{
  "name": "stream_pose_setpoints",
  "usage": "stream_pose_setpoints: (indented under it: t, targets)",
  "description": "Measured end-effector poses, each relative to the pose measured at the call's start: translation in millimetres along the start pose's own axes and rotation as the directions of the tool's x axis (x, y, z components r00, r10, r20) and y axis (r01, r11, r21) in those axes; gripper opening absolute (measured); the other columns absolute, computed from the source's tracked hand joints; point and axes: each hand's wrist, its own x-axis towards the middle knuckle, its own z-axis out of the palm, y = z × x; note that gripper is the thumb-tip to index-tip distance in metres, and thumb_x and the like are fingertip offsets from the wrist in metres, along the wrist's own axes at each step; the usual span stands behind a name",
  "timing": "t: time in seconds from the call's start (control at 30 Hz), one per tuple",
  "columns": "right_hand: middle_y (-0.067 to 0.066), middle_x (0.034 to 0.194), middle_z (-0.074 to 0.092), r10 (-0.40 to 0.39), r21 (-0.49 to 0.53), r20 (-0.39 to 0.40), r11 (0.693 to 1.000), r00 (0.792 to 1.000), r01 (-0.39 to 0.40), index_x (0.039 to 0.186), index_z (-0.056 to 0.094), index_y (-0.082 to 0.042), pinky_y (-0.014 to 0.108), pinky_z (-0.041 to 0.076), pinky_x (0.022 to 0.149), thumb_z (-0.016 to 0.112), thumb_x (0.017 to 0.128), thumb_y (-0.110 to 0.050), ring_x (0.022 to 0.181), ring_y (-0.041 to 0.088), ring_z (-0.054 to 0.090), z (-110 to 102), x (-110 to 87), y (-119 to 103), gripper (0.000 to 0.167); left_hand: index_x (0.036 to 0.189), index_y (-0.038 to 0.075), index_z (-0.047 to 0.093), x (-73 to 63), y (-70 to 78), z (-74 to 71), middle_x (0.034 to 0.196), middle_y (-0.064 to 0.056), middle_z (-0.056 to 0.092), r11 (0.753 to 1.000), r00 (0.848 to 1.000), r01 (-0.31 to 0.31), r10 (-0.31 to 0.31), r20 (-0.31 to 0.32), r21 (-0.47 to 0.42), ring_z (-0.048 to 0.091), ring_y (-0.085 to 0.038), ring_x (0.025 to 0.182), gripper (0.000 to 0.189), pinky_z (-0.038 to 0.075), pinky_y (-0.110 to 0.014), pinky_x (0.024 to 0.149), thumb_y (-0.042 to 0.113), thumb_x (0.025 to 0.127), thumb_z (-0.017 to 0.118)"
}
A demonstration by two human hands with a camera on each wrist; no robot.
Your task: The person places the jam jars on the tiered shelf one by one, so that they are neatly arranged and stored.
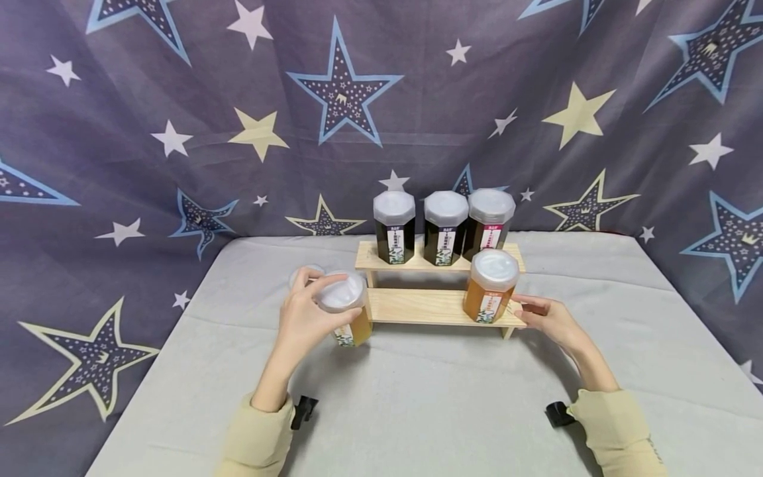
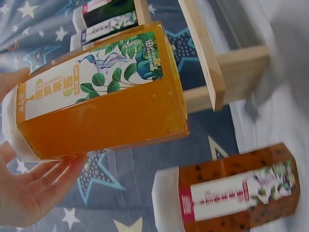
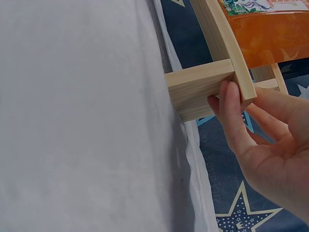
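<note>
My left hand grips a jar of amber jam by its white lid, fingers and thumb spread around the lid's sides. The jar is upright, close to the left end of a two-tier wooden rack. Its fruit label faces the left wrist camera. At the rack's right end, my right hand pinches the edge of the lower shelf between thumb and fingers. An orange jar stands on that shelf near this hand. Behind my left hand is a red-brown jar with dark specks, mostly hidden in the head view.
On the upper shelf stand three dark jars with white lids: a left one, a middle one and a right one. A pale cloth covers the table. A star-patterned curtain hangs right behind the rack.
</note>
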Motion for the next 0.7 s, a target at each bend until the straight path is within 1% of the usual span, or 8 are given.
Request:
stream_pose_setpoints:
  t: [0.13,0.3,0.5,0.7]
  targets:
    - [0.037,0.113,0.047,0.004,0.0,-0.001,1.0,1.0,-0.004,0.124,0.039,0.014,0.022,0.049,0.07,0.054,0.086,-0.007,0.08,-0.001,0.056,0,0.0,0,0.046,0.098,0.013,0.067,3.7,5.6,8.7,0.098,-0.002,0.048,1.0,1.0,0.007,-0.007,0.02,-0.017,0.046,-0.021,0.093,0.048,0.039,-0.039,0.077,0.026,0.054,0.082]
    - [0.036,0.115,0.046,0.012,0.002,0.0,1.0,1.0,-0.012,0.124,0.039,0.014,0.022,0.049,0.07,0.055,0.086,-0.009,0.08,-0.001,0.057,-1,-0.3,-1,0.047,0.099,0.015,0.067,7.2,13.1,19.2,0.097,0.0,0.049,0.999,0.999,0.015,-0.013,0.051,-0.03,0.049,-0.02,0.09,0.05,0.039,-0.037,0.077,0.028,0.053,0.082]
    - [0.036,0.114,0.047,0.013,-0.001,-0.004,1.0,1.0,-0.013,0.124,0.04,0.014,0.022,0.049,0.07,0.055,0.086,-0.008,0.08,-0.001,0.057,-1,-0.4,-1,0.047,0.098,0.015,0.068,11.0,19.0,33.0,0.096,-0.002,0.05,0.999,0.997,-0.037,0.038,0.068,-0.018,0.049,-0.02,0.088,0.051,0.042,-0.036,0.074,0.027,0.051,0.084]
    - [0.036,0.112,0.048,0.008,-0.009,-0.008,1.0,1.0,-0.008,0.124,0.04,0.014,0.021,0.049,0.07,0.055,0.085,-0.008,0.08,-0.001,0.056,0,-0.8,-2,0.047,0.099,0.014,0.068,14.6,25.2,43.6,0.097,-0.001,0.05,0.996,0.993,-0.073,0.077,0.09,-0.048,0.052,-0.019,0.086,0.051,0.044,-0.035,0.075,0.026,0.052,0.084]
